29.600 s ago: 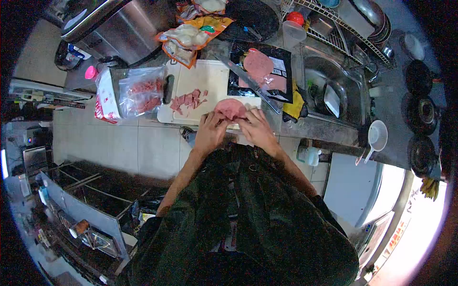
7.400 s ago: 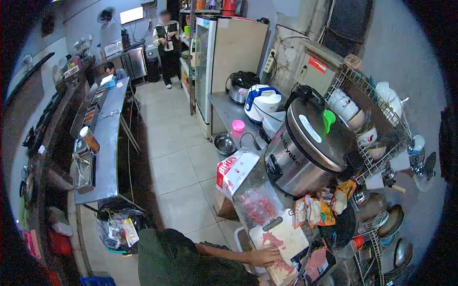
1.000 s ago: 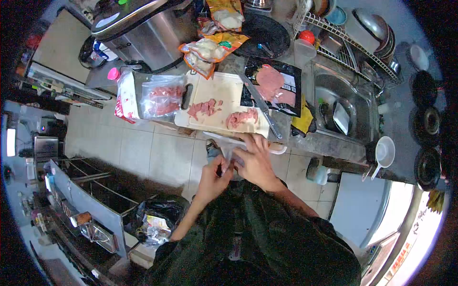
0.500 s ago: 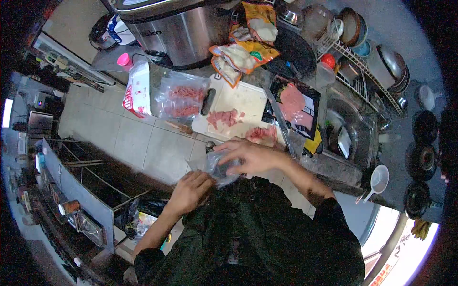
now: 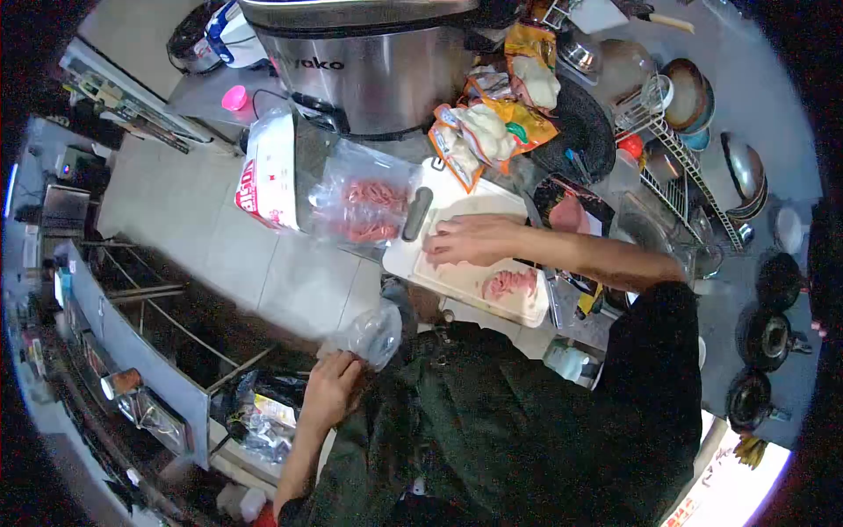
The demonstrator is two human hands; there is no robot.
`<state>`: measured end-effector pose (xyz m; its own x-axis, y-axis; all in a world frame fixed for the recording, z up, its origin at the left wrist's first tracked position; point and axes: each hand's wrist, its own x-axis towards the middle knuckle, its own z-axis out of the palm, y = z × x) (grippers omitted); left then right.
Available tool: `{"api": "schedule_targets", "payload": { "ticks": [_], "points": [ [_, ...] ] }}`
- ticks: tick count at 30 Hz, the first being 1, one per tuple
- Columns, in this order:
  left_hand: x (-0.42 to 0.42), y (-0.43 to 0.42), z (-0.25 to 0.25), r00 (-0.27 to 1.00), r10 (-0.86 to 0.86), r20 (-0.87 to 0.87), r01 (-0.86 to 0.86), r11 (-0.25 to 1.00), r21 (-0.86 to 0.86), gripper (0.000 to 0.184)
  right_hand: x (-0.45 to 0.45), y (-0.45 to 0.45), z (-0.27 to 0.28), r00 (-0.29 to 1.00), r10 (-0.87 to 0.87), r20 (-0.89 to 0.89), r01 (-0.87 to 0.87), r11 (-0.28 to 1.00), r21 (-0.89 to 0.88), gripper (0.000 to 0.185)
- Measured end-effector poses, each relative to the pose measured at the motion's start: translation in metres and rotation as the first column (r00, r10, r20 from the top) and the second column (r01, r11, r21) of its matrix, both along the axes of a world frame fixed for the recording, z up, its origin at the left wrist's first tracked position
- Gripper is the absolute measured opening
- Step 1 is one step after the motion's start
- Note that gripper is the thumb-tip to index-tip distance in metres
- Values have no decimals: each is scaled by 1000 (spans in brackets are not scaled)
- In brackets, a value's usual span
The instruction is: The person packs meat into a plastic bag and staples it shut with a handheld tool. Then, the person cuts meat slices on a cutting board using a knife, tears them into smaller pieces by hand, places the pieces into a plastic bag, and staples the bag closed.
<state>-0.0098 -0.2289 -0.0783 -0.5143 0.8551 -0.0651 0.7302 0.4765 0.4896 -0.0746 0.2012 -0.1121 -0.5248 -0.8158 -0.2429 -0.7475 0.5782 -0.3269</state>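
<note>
My left hand (image 5: 334, 386) is closed on the edge of a clear plastic bag (image 5: 376, 335), whose mouth stands open in front of my body. My right hand (image 5: 474, 240) is over the white cutting board (image 5: 518, 303), fingers curled down on a pile of chopped pink meat that it hides. A second pile of chopped meat (image 5: 509, 284) lies near the board's close edge. Left of the board are clear bags of portioned meat (image 5: 373, 195). Beyond my right forearm, sliced pink meat (image 5: 569, 214) rests on a dark package.
A large steel cooker (image 5: 369, 79) stands behind the board, beside orange food packets (image 5: 492, 132). A red and white bag (image 5: 268, 176) sits at the counter's left edge. On the right are a dish rack (image 5: 680, 176) with bowls and several dark pans (image 5: 766, 329).
My right hand has left the plastic bag and reached forward onto the meat on the board. My left hand has shifted slightly left and down with the bag, now opened wider.
</note>
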Motion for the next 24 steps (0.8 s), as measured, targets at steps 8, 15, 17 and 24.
{"api": "schedule_targets", "payload": {
  "ticks": [8,15,17,24],
  "points": [
    [-10,49,29,996,-80,42,71,981,180,36,35,32,-37,978,-80,-193,57,991,-117,19],
    [-10,101,45,989,-108,98,75,954,289,26,45,43,-37,827,-553,-102,457,766,-452,12],
    [-11,111,41,992,-99,76,70,947,313,24,49,41,-2,703,-702,113,590,487,-644,18],
    [-1,141,48,992,-121,-40,127,924,359,21,94,-12,130,754,-522,399,634,422,-648,20]
  ]
}}
